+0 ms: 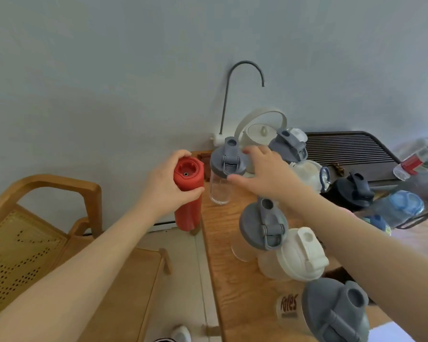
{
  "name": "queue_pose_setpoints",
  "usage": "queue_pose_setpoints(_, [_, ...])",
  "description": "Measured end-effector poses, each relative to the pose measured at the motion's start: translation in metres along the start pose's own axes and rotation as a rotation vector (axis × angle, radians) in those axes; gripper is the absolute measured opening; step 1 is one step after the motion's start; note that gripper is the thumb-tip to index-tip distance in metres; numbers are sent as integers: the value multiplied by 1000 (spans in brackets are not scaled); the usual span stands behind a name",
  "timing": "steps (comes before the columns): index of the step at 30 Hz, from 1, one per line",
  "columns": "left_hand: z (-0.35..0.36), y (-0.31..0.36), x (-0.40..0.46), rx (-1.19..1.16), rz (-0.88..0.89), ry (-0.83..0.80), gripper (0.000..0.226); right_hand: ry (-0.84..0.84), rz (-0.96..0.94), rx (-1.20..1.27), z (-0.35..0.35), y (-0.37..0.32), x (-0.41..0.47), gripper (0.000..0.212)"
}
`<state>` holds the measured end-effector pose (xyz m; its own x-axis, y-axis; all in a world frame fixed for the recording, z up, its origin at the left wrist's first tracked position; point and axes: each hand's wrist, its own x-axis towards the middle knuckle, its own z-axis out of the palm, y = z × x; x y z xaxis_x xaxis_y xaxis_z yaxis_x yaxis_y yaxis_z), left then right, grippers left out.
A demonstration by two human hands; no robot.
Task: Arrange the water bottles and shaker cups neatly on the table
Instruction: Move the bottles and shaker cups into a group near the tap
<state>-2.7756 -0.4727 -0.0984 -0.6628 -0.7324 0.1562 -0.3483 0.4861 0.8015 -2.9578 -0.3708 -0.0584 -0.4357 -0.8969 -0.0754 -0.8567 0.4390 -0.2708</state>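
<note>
My left hand (169,182) grips the top of a red bottle (188,193), held upright just past the left edge of the wooden table (229,280). My right hand (267,174) hovers with fingers spread at the grey lid of a clear shaker cup (226,174) standing at the table's far left; I cannot tell whether it touches. Along the left edge stand a second clear shaker with a grey lid (262,225), a white shaker (299,255) and a near grey-lidded cup (334,314).
Behind stand a white kettle (257,132), another grey-lidded cup (288,145), a white bottle (309,172), a dark bottle (351,191) and blue bottles (403,206). A tall faucet (242,77) and dark slatted tray (344,149) sit at the back. A wooden chair (47,230) stands left.
</note>
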Motion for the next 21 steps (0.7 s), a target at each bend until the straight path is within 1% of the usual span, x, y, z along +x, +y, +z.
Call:
queue_pose_setpoints(1, [-1, -2, 2, -10, 1, -1, 64, 62, 1, 21, 0, -3, 20, 75])
queue_pose_setpoints(2, [-1, -4, 4, -15, 1, -1, 64, 61, 3, 22, 3, -7, 39, 76])
queue_pose_setpoints(6, [-3, -12, 10, -28, 13, 9, 65, -189, 86, -1, 27, -12, 89, 99])
queue_pose_setpoints(8, [-4, -16, 13, -28, 19, 13, 66, -222, 107, -52, 36, -11, 98, 104])
queue_pose_setpoints(12, [-1, -21, 23, -49, 22, 12, 66, -236, 59, -170, 37, -6, 87, 88])
queue_pose_setpoints(15, [6, -22, 31, -57, 36, 1, 65, -264, 50, -200, 30, 10, 63, 79])
queue_pose_setpoints(21, [30, -14, 54, -39, 71, -64, 67, -288, 92, -215, 22, 31, 32, 80])
